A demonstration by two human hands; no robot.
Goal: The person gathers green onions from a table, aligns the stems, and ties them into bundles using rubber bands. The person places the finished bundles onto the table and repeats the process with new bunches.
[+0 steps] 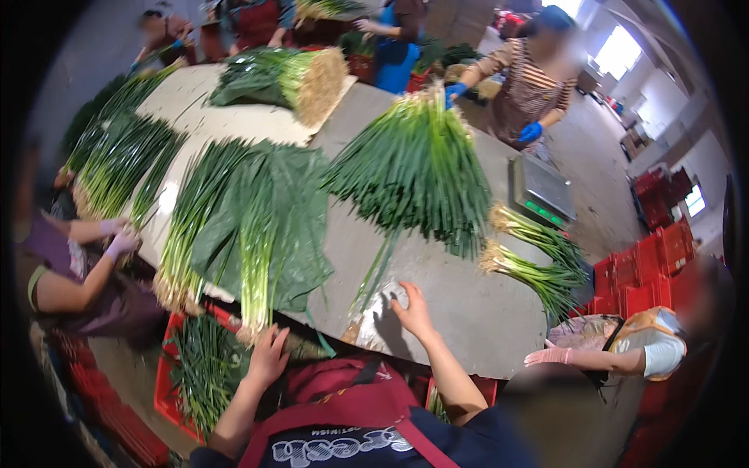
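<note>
My left hand [269, 355] is at the table's near edge, beside the root end of a small bunch of green onions [255, 275]. Its fingers are loosely apart; whether they touch the roots I cannot tell. Under that bunch a green plastic sheet [301, 234] lies spread out. My right hand [414, 311] is over the grey metal tabletop [462, 310], empty with fingers apart. A few loose green leaves [377, 266] lie just beyond it. Farther off is a large fanned pile of green onions [415, 169], leaf tips towards me.
A digital scale [543, 187] stands at the right, near two small green onion bunches [526, 275]. A wrapped bundle [287, 79] lies across the table. Below left is a red crate [167, 380] of greens. Co-workers stand around; one blue-gloved hand [453, 93] touches the large pile.
</note>
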